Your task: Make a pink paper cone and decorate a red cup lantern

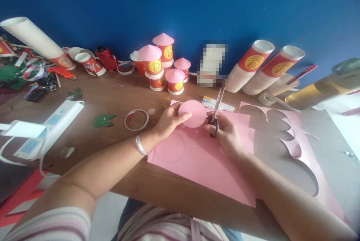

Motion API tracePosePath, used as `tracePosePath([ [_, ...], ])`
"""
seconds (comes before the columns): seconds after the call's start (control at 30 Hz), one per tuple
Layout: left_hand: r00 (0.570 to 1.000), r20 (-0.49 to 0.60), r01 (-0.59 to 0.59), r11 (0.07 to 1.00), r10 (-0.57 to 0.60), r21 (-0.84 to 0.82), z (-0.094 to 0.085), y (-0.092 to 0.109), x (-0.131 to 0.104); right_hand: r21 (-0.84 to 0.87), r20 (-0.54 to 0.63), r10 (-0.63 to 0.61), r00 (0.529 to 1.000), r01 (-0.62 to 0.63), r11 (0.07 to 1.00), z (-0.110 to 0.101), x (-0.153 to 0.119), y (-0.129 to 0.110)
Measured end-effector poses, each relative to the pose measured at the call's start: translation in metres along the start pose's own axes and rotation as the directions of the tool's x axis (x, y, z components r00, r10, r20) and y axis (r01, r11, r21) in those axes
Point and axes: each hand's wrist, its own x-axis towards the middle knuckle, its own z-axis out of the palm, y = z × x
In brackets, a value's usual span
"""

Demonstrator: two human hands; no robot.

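My left hand (174, 117) pinches a round pink paper disc (195, 114) at its left edge, thumb on top. At the disc's right side, my right hand (225, 132) grips a pair of scissors (216, 115) by the black handles, with the blades pointing up and away from me. Beneath both hands lie large pink paper sheets (205, 166). A drawn circle outline (176, 147) shows on the upper sheet, left of the middle. Cut pink paper scrap (302, 154) with curved cut-outs spreads to the right.
Paper-cup figures with pink cone tops (174, 77) stand by the blue wall. Leaning cup stacks (250, 66), a tape roll (267, 98) and a bottle of yellowish liquid (317, 87) are right. Left are a power strip (53, 128), a green paper piece (102, 121) and a tape ring (136, 119).
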Motion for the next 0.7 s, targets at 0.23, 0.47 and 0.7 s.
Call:
tracePosePath([
  [0.23, 0.991, 0.122, 0.054, 0.999, -0.054, 0.003, 0.003, 0.005, -0.003, 0.007, -0.049, -0.020, 0.999, 0.021, 1.000, 0.000, 0.003, 0.008],
  [0.47, 0.980, 0.191, 0.036, 0.995, -0.054, 0.096, 0.000, 0.011, -0.003, -0.091, 0.010, -0.041, 0.999, 0.041, 0.995, -0.002, 0.003, 0.010],
  [0.7, 0.992, 0.115, 0.053, 0.997, -0.059, 0.053, 0.001, 0.007, -0.003, -0.114, -0.028, -0.038, 0.999, 0.035, 0.993, -0.002, 0.001, 0.000],
])
